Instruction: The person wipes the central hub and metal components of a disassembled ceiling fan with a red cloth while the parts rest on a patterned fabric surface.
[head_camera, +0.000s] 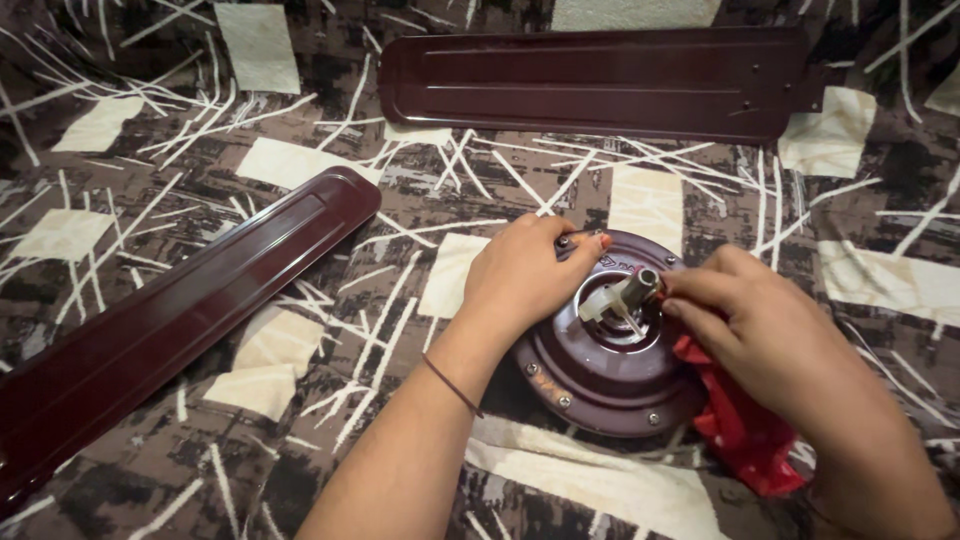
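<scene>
A round maroon ceiling-fan motor housing (590, 375) lies on a patterned brown and cream cloth. A short metal shaft with a white plastic piece (625, 297) sticks up from its middle. My left hand (525, 275) grips the housing's upper left rim. My right hand (760, 335) pinches the tip of the shaft with its fingers and has a red cloth (745, 430) under its palm, beside the housing's right edge.
Two maroon fan blades lie loose on the cloth: one blade (600, 82) flat across the top, another blade (170, 320) running diagonally down to the lower left. The patterned cloth (300, 160) covers the whole surface.
</scene>
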